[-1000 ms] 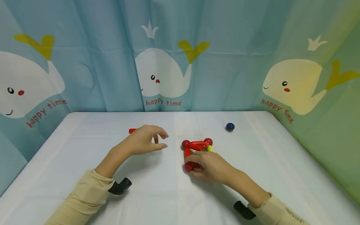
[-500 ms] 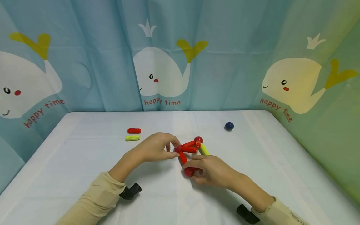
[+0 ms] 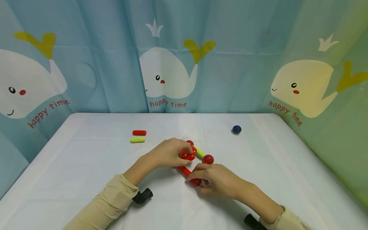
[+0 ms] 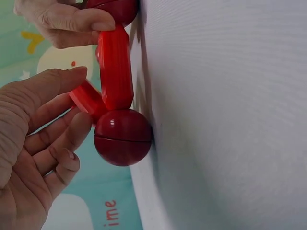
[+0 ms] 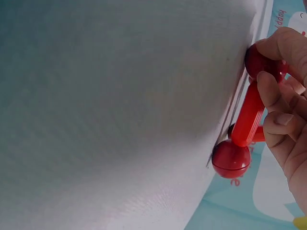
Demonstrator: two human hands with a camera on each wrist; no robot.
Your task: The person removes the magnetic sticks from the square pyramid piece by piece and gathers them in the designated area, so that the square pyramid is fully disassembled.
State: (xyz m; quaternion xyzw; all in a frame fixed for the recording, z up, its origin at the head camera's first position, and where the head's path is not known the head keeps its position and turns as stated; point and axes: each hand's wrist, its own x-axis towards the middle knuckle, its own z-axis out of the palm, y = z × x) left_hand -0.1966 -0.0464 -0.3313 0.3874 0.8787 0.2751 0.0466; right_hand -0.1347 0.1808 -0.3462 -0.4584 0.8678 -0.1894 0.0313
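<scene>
Dark red balls and short rods, like a magnetic building set, are joined in a frame on the white table. My right hand [image 3: 217,179] pinches its nearest red ball [image 3: 195,182] between thumb and fingers. From that ball a red rod [image 5: 249,114] runs to another red ball [image 4: 123,138], which my left hand [image 3: 169,154] hides in the head view. The left thumb and fingers are around a second red rod [image 4: 88,99] that slants up from this ball. A yellow rod [image 3: 199,152] links the far red ball [image 3: 189,142] with the right-hand red ball [image 3: 208,159].
A loose red rod [image 3: 139,132] and a loose yellow rod [image 3: 137,140] lie at the back left of the table [image 3: 95,153]. A dark blue ball [image 3: 236,129] sits at the back right. A whale-print curtain [image 3: 230,83] hangs behind.
My left hand has come in from the left and reached the frame's rods. The frame has turned anticlockwise and shifted nearer, with the right hand still on its near ball.
</scene>
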